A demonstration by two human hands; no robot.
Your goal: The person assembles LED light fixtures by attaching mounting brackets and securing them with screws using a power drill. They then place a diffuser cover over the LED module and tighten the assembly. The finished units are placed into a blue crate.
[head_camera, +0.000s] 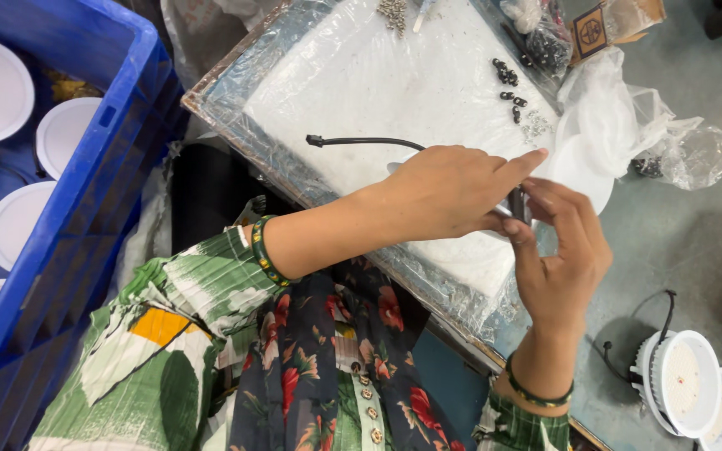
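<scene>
Two hands meet over the edge of a work board wrapped in clear plastic [236,92]. The left hand [449,192] comes across from the left, and the right hand [557,259] comes up from below. Both are closed around one small dark part [518,203], pinched between the fingertips. A thin black cable [361,141] runs out from behind the left hand and ends in a little plug lying on the white pad. A bit of a white round thing shows behind the left hand, but most of it is hidden, so I cannot tell what it is.

Little black screws [507,79] lie loose on the pad, well apart from the hands. A clear plastic bag [662,138] sits to the right. A blue crate [85,192] with white round light covers stands on the left. A finished round lamp [678,384] rests low on the right, on the grey table.

I think the small part could slip, because only fingertips hold it. It could drop onto the lap or roll off the board. The loose cable could catch on a wrist and tug the part away. A sleeve could also brush the screws and scatter them.
</scene>
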